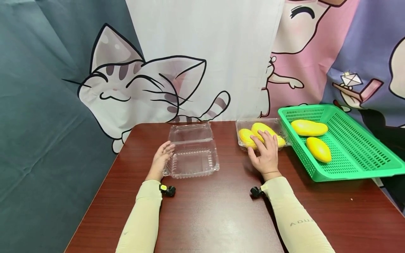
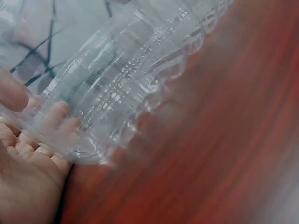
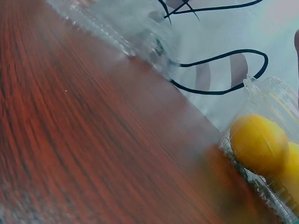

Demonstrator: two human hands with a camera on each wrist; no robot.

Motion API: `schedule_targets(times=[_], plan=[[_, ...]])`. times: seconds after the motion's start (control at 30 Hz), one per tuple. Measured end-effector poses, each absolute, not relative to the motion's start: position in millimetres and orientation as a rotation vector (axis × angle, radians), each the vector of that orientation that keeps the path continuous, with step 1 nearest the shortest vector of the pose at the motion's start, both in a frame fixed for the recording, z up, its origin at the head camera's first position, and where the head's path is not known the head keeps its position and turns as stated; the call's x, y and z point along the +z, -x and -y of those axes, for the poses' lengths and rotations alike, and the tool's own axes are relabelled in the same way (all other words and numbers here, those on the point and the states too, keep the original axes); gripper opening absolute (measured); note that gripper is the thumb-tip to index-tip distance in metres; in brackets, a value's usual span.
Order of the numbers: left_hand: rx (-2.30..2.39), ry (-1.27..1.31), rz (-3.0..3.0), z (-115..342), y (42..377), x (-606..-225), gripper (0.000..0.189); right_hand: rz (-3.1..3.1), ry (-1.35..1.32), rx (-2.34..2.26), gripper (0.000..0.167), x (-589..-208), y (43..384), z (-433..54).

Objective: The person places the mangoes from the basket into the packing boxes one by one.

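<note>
My left hand (image 1: pixel 162 158) is at the left side of an open clear plastic clamshell box (image 1: pixel 191 163), its fingers loosely bent. In the left wrist view, some fingers (image 2: pixel 57 114) show through the clear plastic; whether they touch it I cannot tell. My right hand (image 1: pixel 265 154) reaches over a second clear plastic box (image 1: pixel 242 123), fingers spread above the yellow mangoes (image 1: pixel 248 137) inside it. The hand hides part of that fruit. In the right wrist view, one mango (image 3: pixel 259 143) sits at the end of this box; most of the hand is out of sight.
A green plastic basket (image 1: pixel 351 174) stands on the right, beside the filled box, with one long mango (image 1: pixel 308 128) and one rounder mango (image 1: pixel 319 149) in it. A cartoon-printed curtain (image 1: pixel 202 31) hangs behind the brown table (image 1: pixel 209 218).
</note>
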State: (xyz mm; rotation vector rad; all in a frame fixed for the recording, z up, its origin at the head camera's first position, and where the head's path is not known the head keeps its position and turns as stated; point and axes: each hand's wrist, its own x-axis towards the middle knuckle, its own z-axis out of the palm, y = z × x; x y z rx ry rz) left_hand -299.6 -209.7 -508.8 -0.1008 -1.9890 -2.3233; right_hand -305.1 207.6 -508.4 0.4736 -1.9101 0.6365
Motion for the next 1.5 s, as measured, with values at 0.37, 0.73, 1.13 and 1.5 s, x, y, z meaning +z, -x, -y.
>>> schedule_targets(times=[0.37, 0.73, 1.13, 1.5], plan=[[-2.283, 0.139, 2.045, 151.4, 300.2, -510.2, 0.069, 1.887, -0.429, 0.726, 0.04, -494.9, 307.8, -210.7], [-2.258, 0.159, 2.107, 152.7, 301.4, -507.1, 0.064, 1.821, -0.423, 0.805, 0.025, -363.1, 304.6, -255.1], [-2.307, 0.191, 2.08, 152.6, 296.6, -514.4, 0.063, 2.425, -0.049, 0.671, 0.03, -324.6, 331.6, -355.4], [-2.296, 0.219, 2.11, 154.3, 296.1, -511.7, 0.065, 3.097, -0.227, 0.456, 0.054, -370.4, 369.9, -440.9]])
